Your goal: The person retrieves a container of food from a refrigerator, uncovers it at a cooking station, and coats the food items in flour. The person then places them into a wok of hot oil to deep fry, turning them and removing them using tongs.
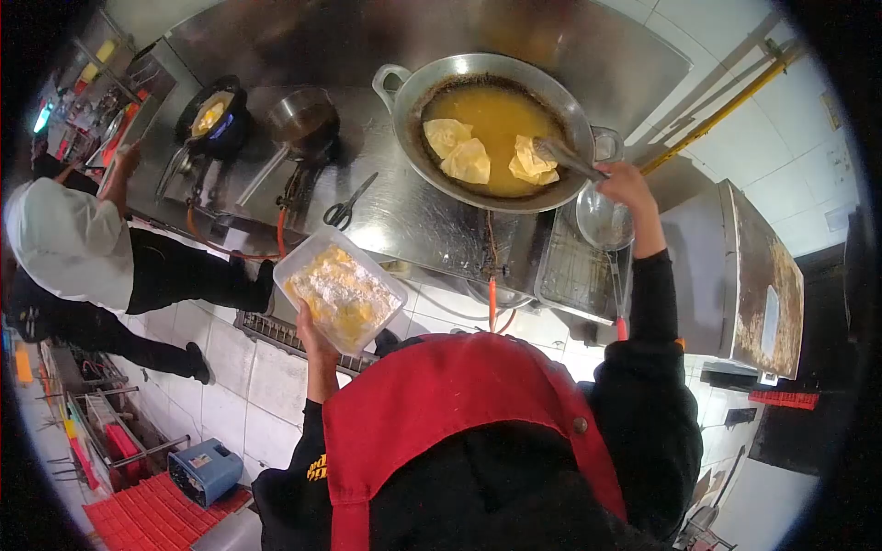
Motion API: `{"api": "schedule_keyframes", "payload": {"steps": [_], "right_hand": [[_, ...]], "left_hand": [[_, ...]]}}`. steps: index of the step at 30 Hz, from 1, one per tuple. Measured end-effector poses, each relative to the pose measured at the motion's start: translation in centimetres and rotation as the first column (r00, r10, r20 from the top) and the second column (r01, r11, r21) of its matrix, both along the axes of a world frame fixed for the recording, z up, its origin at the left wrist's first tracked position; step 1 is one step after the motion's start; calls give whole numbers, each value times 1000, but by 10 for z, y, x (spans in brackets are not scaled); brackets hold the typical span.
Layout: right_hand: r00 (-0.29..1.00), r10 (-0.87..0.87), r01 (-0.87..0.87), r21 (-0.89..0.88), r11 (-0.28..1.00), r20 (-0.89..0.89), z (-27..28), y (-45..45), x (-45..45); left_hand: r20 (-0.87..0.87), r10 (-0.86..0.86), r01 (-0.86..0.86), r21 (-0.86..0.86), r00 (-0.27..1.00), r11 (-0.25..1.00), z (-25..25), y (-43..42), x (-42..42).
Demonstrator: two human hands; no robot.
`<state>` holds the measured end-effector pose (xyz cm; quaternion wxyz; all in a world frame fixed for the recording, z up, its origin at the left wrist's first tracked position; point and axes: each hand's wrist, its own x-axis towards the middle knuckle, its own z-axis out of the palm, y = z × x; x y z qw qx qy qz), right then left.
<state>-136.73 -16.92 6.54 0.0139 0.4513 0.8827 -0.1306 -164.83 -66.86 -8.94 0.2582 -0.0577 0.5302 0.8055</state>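
My left hand (317,342) grips the near left side of a clear plastic container (390,308), which is tilted. Yellow pieces dusted with white flour (335,285) lie in it. My right hand (629,188) is closed around a grey metal cooking utensil (571,160) with a wide end; its exact kind cannot be made out. That end touches a folded yellow sheet (531,165) in a large two-handled wok (404,138). Yellowish oil (491,106) fills the wok's middle, and more pale yellow sheets (466,161) float at its left side.
Black scissors (344,207) lie on the steel counter (404,216). A saucepan (303,119) and a frying pan (213,115) over a blue flame stand at left, near a person in white (69,239). A strainer (604,219) rests over a metal tray (574,266) at right.
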Motion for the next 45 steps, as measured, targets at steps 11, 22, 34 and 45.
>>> {"api": "schedule_keyframes", "payload": {"steps": [11,22,34,45], "right_hand": [[997,39,-48,149,988,63,-60,-9,-40],[981,175,-147,278,949,-78,-51,13,-44],[963,-179,-24,-727,686,-202,-33,6,-37],[970,30,-76,-187,979,-240,29,-7,-28]], "left_hand": [[6,27,-28,63,1000,998,-6,-6,0],[-36,88,-88,0,995,996,3,-5,3],[-47,42,-42,5,998,999,7,-2,2],[-54,45,-45,4,997,999,-5,-7,-4]]}}
